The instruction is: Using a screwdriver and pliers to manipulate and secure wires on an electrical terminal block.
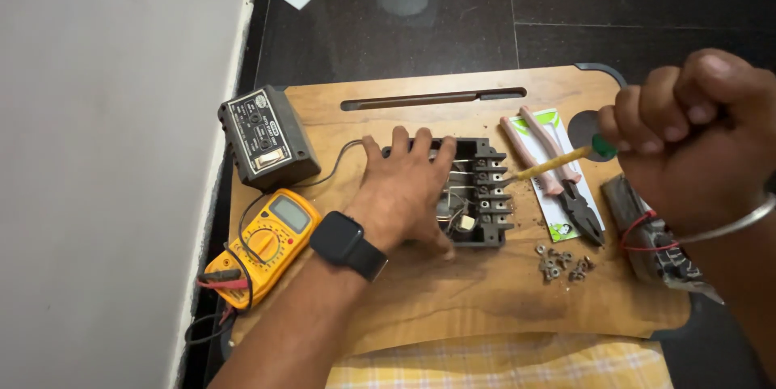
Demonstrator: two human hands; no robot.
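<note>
A: Terminal block (477,191), black, sits mid-board on the wooden lap table (453,292). What's on the far left?

B: Yellow multimeter (263,245) at the board's left edge w/ red & black leads, dark grey box (265,137) w/ switches just behind it, thin wire running from it toward the block.

A: Left hand (404,191)?

B: Spread flat, palm down, pressing on the block's left half; 4 fingers fanned over its back edge. Black smartwatch on the wrist.

A: Right of the block?

B: Yellow-shaft screwdriver (558,162), tip at the block's upper terminals. Pink-handled pliers (558,171) lie on a card just behind it, small pile of screws (562,264) near the block's front-right corner.

A: Right hand (695,138)?

B: Closed in a fist round the screwdriver's green handle, bangle on the wrist. Dark part w/ red wire (647,231) under it.
</note>
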